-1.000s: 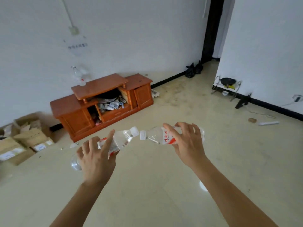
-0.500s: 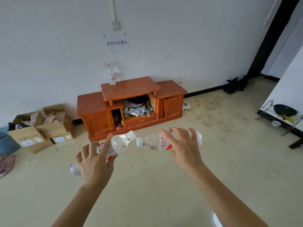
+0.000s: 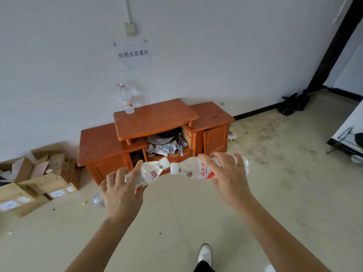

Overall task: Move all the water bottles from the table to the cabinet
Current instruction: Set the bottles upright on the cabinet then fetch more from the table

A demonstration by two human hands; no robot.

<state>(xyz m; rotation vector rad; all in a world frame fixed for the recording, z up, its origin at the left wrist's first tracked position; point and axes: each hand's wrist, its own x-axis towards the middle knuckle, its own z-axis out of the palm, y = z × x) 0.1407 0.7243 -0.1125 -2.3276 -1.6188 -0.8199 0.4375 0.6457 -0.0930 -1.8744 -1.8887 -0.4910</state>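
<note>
While held, two bottles (image 3: 151,169) (image 3: 204,171); third (image 3: 127,101) atop cabinet (image 3: 157,118).

2 hands are shown, left hand (image 3: 119,195) and right hand (image 3: 229,181), with both forearms bare down to the frame edge. 1 white shoe (image 3: 204,254) is seen at the bottom edge, under a dark trouser cuff (image 3: 203,267).

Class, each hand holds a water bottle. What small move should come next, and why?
Probably a step toward the wooden cabinet: it stands ahead, out of reach. The left hand grips the left bottle, the right hand the right bottle, both sideways; a third bottle stands upright on the cabinet's top.
</note>
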